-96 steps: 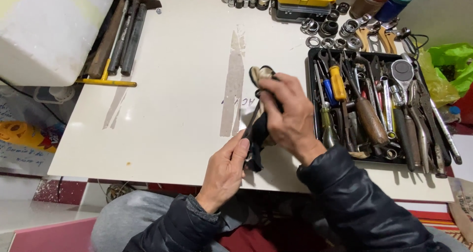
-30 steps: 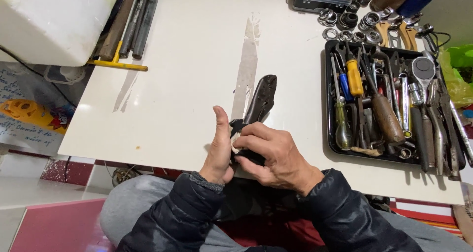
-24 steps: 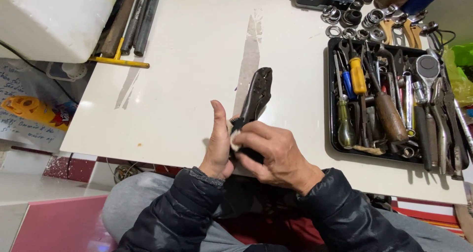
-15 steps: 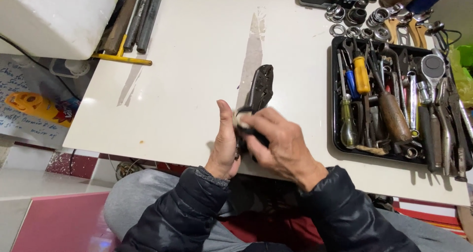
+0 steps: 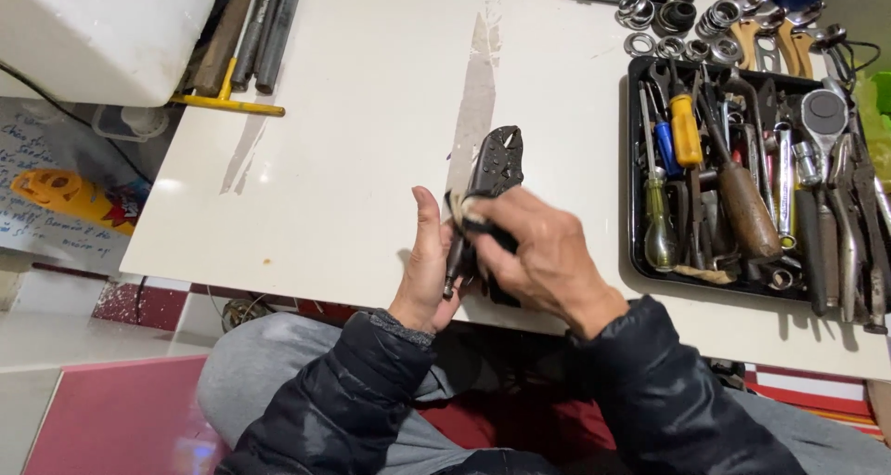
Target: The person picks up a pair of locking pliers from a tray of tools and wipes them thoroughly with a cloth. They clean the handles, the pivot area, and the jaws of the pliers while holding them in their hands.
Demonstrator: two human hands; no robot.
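- Yellow-handled clamp with dark metal bars (image 5: 243, 57) lies at the white table's (image 5: 371, 113) far left edge.
- Left hand (image 5: 425, 271) cups the handles of the dark steel locking pliers (image 5: 489, 173), which stand tilted over the table's near edge.
- Right hand (image 5: 543, 257) is wrapped tight round those handles.
- Black tray of assorted hand tools (image 5: 634, 169) sits well to the right.

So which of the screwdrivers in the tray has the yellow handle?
The short one standing near the top of the black tray: the yellow-handled screwdriver. It lies just right of the blue-handled screwdriver and above the brown wooden-handled tool.
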